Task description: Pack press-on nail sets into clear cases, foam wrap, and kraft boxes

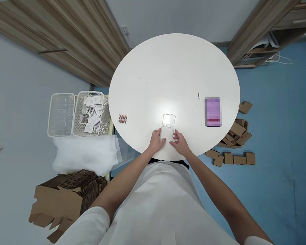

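Observation:
A small clear plastic case (pixel 167 133) lies unfolded near the front edge of the white table (pixel 173 68). Its lid (pixel 169 119) is turned back on the far side, with a bright square showing on it. The near half looks see-through, and I cannot make out anything inside. My left hand (pixel 156 141) grips the case's left edge, its thumb by the near corner. On the opposite side, my right hand (pixel 180 143) has its fingertips at the right edge and its thumb by the near right corner.
A pack of brownish capsules (pixel 122 118) lies left on the table, and a purple box (pixel 213 111) right. Beyond the left edge are a white basket (pixel 79 131) of packs, white sheets (pixel 84 153) and flattened cartons (pixel 58 202). Small cardboard boxes (pixel 239 159) lie on the right floor.

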`<state>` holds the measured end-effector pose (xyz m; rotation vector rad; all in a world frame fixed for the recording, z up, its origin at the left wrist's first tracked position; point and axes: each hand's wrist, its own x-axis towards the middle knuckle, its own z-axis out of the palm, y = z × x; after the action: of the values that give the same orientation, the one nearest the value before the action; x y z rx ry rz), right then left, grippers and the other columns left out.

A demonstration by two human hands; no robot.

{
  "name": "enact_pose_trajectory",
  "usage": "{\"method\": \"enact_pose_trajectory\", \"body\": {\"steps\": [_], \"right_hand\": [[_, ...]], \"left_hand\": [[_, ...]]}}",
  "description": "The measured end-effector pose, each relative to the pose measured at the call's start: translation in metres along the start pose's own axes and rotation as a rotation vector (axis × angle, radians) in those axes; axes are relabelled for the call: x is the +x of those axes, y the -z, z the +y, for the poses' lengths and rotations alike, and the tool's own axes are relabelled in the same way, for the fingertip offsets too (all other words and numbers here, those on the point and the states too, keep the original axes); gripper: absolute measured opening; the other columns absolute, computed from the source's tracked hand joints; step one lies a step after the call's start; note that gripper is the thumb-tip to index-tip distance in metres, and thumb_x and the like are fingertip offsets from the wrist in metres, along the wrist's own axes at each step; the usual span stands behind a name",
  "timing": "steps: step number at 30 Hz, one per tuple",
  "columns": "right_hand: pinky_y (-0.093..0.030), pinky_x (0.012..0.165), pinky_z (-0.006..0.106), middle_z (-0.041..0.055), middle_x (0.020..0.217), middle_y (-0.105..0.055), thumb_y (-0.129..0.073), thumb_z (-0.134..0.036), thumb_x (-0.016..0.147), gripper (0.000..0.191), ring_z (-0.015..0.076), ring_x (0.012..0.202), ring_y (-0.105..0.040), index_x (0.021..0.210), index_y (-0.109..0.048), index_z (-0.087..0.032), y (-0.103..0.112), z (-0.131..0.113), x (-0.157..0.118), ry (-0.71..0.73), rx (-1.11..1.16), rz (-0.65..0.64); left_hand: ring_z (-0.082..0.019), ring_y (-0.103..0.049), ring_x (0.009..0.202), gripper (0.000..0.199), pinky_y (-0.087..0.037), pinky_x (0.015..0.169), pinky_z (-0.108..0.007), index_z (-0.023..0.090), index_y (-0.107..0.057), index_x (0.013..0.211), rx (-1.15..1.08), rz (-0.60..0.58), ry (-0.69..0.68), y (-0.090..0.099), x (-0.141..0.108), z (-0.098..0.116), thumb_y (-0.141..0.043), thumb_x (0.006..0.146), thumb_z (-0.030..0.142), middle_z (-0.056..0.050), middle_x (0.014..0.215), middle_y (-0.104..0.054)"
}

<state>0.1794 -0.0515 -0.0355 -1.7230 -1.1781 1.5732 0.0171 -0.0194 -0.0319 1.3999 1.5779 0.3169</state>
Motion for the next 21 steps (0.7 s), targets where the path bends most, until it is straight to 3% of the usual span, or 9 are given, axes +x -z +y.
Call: {"method": "enact_pose_trajectory", "body": {"steps": [10, 14, 17, 19, 21], "right_hand": [[-0.046, 0.08, 0.038, 0.0089, 0.122, -0.039, -0.06, -0.033, 0.067, 0.079, 0.02, 0.101, -0.047, 0.134, -0.02, -0.028, -0.002, 0.0, -0.002, 0.007, -0.014, 0.008], [-0.046, 0.08, 0.041, 0.0114, 0.127, -0.033, -0.063, -0.042, 0.064, 0.087, 0.0235, 0.107, -0.043, 0.135, -0.016, -0.027, -0.007, -0.007, -0.007, 0.024, -0.113, 0.099], [-0.041, 0.086, 0.048, 0.013, 0.13, -0.028, -0.064, -0.047, 0.062, 0.093, 0.0286, 0.114, -0.035, 0.136, -0.012, -0.025, -0.023, -0.023, -0.005, 0.095, -0.252, 0.231], [-0.037, 0.09, 0.05, 0.0122, 0.131, -0.028, -0.062, -0.046, 0.065, 0.091, 0.0296, 0.118, -0.031, 0.137, -0.01, -0.025, -0.043, -0.038, 0.003, 0.161, -0.322, 0.255], [-0.035, 0.092, 0.049, 0.0109, 0.13, -0.03, -0.059, -0.043, 0.069, 0.086, 0.0284, 0.119, -0.031, 0.137, -0.009, -0.026, -0.068, -0.055, 0.015, 0.201, -0.365, 0.199]], "left_hand": [[-0.021, -0.044, 0.107, 0.06, -0.043, 0.084, -0.035, 0.02, -0.034, 0.127, -0.038, 0.005, 0.018, -0.003, -0.005, 0.0, -0.058, 0.072, 0.025, -0.01, 0.117, -0.04], [-0.022, -0.045, 0.107, 0.06, -0.043, 0.085, -0.036, 0.02, -0.036, 0.126, -0.059, -0.01, -0.02, 0.004, -0.008, -0.006, -0.058, 0.072, 0.026, -0.011, 0.119, -0.041], [-0.021, -0.048, 0.104, 0.052, -0.044, 0.084, -0.035, 0.021, -0.041, 0.122, -0.056, -0.009, -0.082, 0.028, -0.008, -0.017, -0.057, 0.074, 0.028, -0.009, 0.116, -0.046], [-0.02, -0.05, 0.101, 0.046, -0.044, 0.083, -0.035, 0.021, -0.044, 0.119, -0.028, 0.05, -0.12, 0.057, -0.007, -0.03, -0.055, 0.075, 0.028, -0.009, 0.113, -0.049], [-0.02, -0.051, 0.099, 0.041, -0.044, 0.083, -0.035, 0.02, -0.047, 0.115, 0.022, 0.142, -0.14, 0.094, -0.004, -0.048, -0.054, 0.075, 0.026, -0.008, 0.11, -0.05]]}}
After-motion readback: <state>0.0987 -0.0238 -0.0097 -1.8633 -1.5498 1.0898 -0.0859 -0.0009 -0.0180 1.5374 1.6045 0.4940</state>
